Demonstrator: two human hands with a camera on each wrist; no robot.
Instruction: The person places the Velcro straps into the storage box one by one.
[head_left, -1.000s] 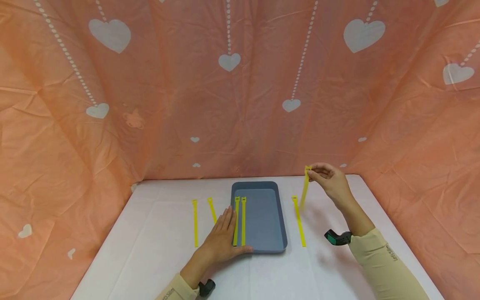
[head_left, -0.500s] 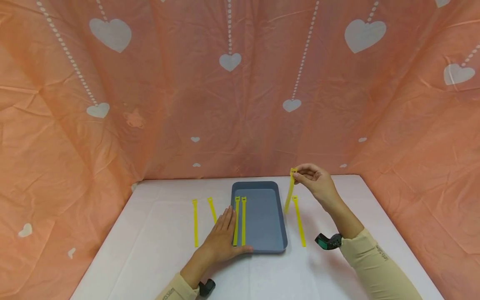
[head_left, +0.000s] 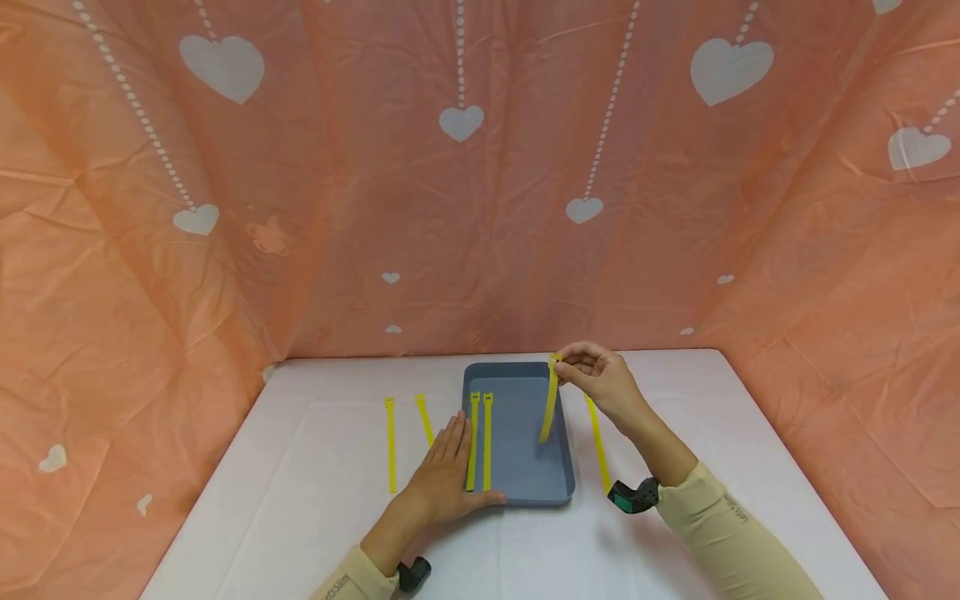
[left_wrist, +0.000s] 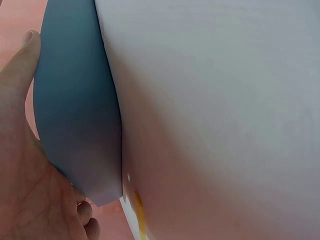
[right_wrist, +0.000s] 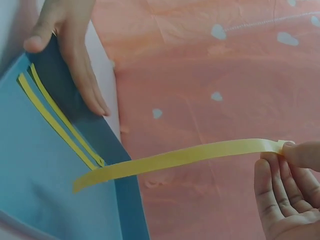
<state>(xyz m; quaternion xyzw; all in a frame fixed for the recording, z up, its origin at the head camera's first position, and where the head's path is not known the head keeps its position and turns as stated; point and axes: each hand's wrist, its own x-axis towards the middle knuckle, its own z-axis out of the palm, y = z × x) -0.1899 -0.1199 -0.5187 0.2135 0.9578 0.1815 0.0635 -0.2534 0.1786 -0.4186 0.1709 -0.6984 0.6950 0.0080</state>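
Above the right side of the gray tray [head_left: 558, 479], your right hand [head_left: 600, 385] pinches the head end of a yellow strap [head_left: 550, 410] between thumb and fingertips, and the strap hangs down with its free tip just over the tray floor. Your left hand [head_left: 444, 475] lies flat and relaxed on the white table [head_left: 300, 500], fingers straight along the tray's left rim, steadying it and gripping nothing. You appear to be carrying this strap to the tray; the next move likely calls for lowering it until it lies flat, lined up with the two yellow straps [head_left: 480, 442] already resting side by side along the left of the tray, then letting go. The held strap is a thin, flat, flexible band, bright yellow, with a small squared head at the pinched end; in the right wrist view it bows gently along its length. Another strap [head_left: 597, 446] lies on the table just right of the tray, and two more [head_left: 391, 446] lie on the table left of your left hand.
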